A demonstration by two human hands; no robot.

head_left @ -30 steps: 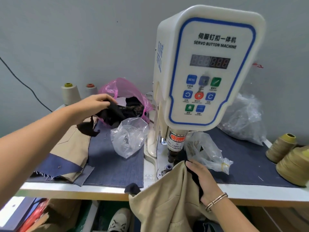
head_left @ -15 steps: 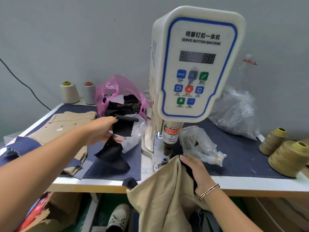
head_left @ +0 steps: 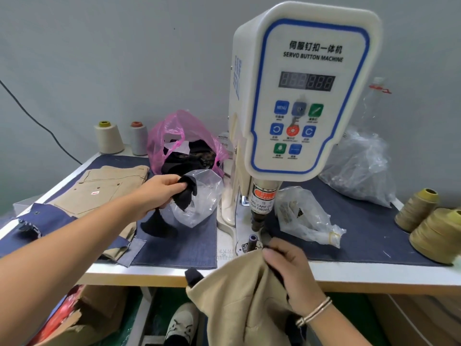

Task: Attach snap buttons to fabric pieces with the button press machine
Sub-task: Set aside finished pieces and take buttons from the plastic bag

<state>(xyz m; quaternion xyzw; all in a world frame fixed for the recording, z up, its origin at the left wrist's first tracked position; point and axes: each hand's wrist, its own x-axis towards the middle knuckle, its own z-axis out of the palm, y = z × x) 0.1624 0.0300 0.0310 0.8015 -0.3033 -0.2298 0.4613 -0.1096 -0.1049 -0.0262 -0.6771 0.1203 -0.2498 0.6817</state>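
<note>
The white servo button machine [head_left: 304, 91] stands at the table's middle, its press head [head_left: 259, 211] above a small lower die [head_left: 252, 239]. My right hand [head_left: 287, 268] grips a khaki garment [head_left: 234, 303] with dark lining at the table's front edge, just in front of the die. My left hand [head_left: 159, 193] holds a strip of black fabric [head_left: 185, 196] that hangs down, over a clear plastic bag [head_left: 199, 198] left of the machine.
A pink bag [head_left: 174, 136] with dark pieces sits behind. Folded khaki garments [head_left: 104, 183] lie at left on a denim mat [head_left: 179, 245]. Clear bags [head_left: 304, 216] [head_left: 361, 168] lie right of the machine. Thread cones [head_left: 434, 236] stand far right, two spools [head_left: 108, 137] at back left.
My left hand has carried the black fabric from the pink bag toward the machine, and it sits over the clear bag. My right hand stays on the khaki garment by the die.
</note>
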